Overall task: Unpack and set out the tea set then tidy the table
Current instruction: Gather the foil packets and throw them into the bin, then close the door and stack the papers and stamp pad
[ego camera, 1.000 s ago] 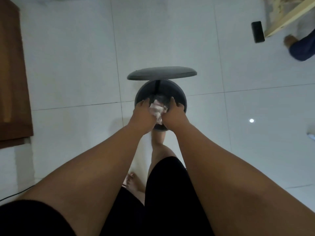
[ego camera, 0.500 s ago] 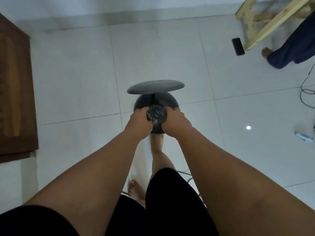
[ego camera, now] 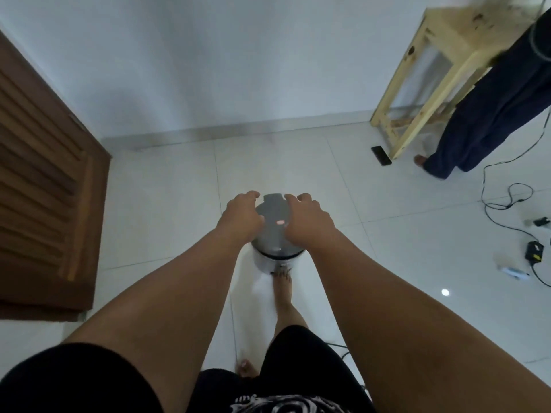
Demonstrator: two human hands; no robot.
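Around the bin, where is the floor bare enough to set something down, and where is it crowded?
Bare tiles lie left of the pedal bin, toward the brown louvred door, and behind it up to the wall. Right of it is open until the cables and small devices. The black phone lies by the wooden stool. Both hands rest on the lid.

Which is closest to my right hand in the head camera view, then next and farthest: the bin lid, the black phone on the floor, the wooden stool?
From the right hand:
1. Bin lid: right beside the hand, between both hands.
2. Phone: flat on the floor, ahead and to the right, by the stool's leg.
3. Stool: beyond the phone, against the wall at far right.
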